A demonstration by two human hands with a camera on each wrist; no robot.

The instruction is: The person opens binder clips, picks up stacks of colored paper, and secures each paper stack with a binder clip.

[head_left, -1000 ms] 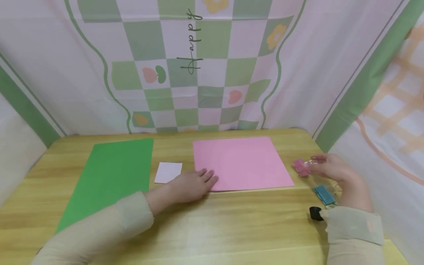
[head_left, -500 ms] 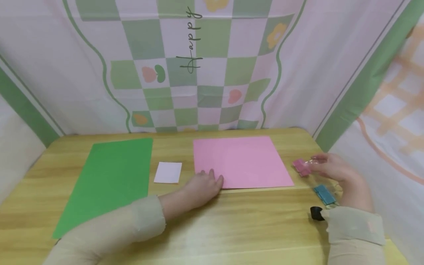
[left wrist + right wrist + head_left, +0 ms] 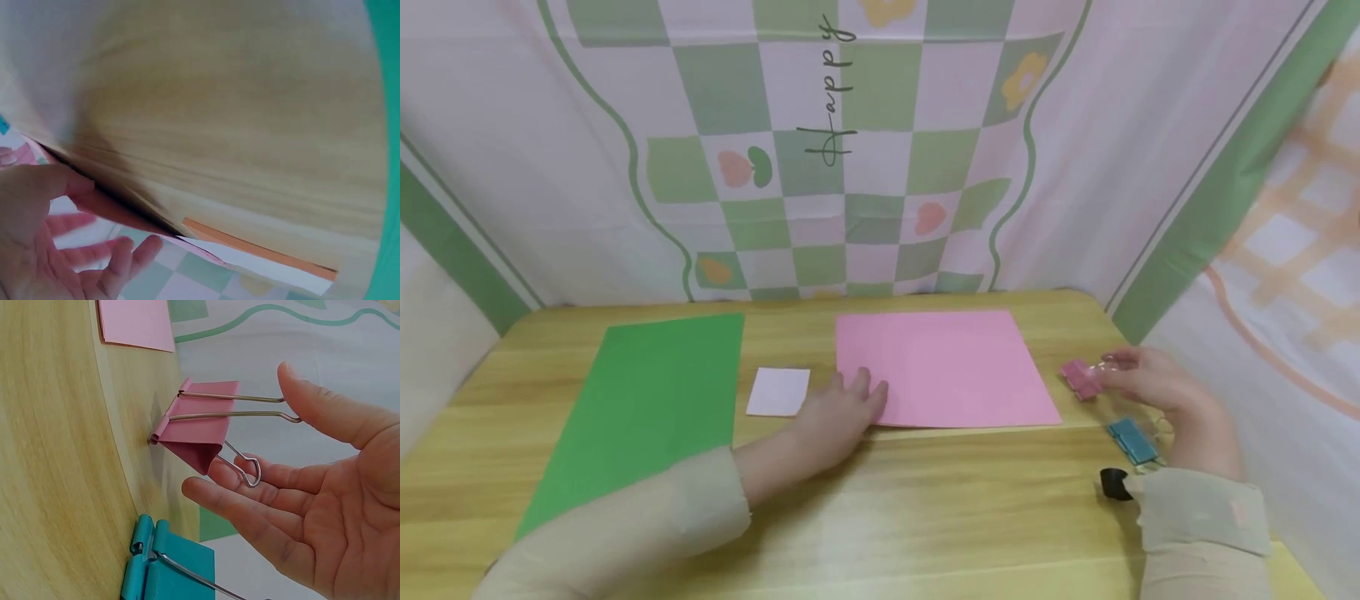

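You seem to be steadying the pink paper (image 3: 962, 367), which lies toward the far edge of the table (image 3: 925, 517), while readying the pink clip (image 3: 1079, 380) near its right edge. Lay your left hand (image 3: 835, 421) lightly on the paper's near left corner so the layers stay even; its fingers are spread and apart. Your right hand (image 3: 1161, 383) pinches the clip by its handles, thumb on one, fingers by the other: press both evenly, and mind the teal clip (image 3: 1133, 442) just beside. Against half a second ago, your left hand has slid left toward the white pad (image 3: 777, 392); your right hand and the clip have hardly moved.
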